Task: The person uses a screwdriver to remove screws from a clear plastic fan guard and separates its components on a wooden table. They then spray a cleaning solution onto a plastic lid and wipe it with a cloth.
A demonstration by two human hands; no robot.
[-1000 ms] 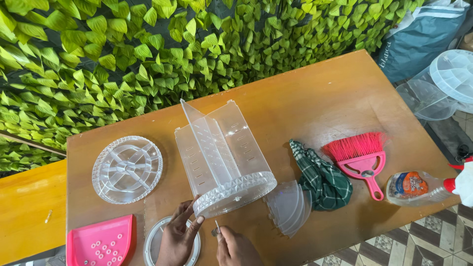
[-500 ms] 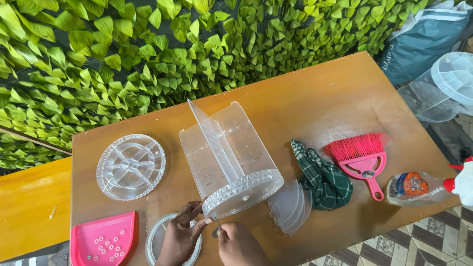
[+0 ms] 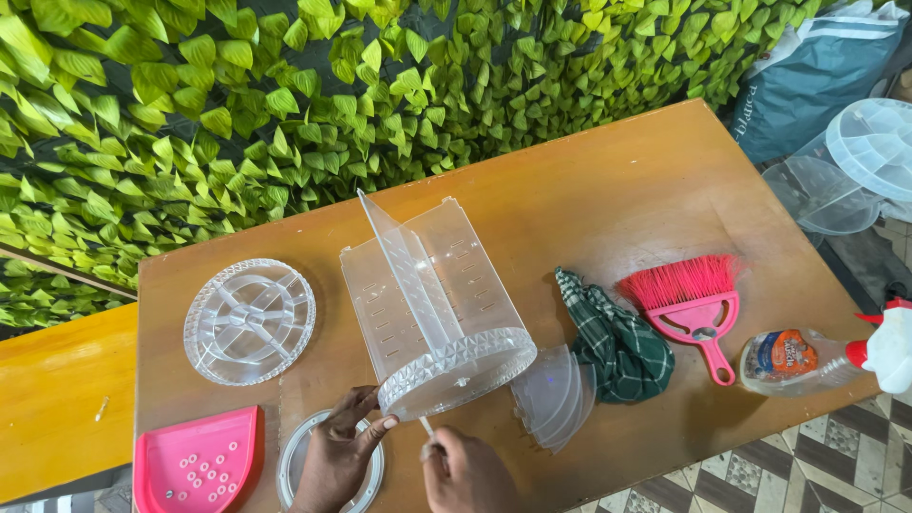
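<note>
Two hands work at the near edge of a wooden table (image 3: 608,190). The left hand (image 3: 334,458) has its fingers spread, fingertips touching the faceted round base of a clear organiser (image 3: 432,309) that lies tipped on its side in the middle of the table, its divider panels pointing away toward the leafy wall (image 3: 285,95). Under that hand lies a clear ring (image 3: 290,465). The right hand (image 3: 465,470) is closed around a thin tool (image 3: 427,427), whose tip meets the underside of the base; the two hands sit close together but apart.

Left of the organiser rests a round clear lid (image 3: 249,321) with spoke-like ribs. At the near left corner sits a pink tray (image 3: 198,463) holding small pale beads. Just right of the base lies a stack of clear curved shelves (image 3: 556,404), then a crumpled green checked cloth (image 3: 616,347), a pink brush (image 3: 692,299) and a spray bottle (image 3: 807,359) lying on its side at the table's right end.
</note>
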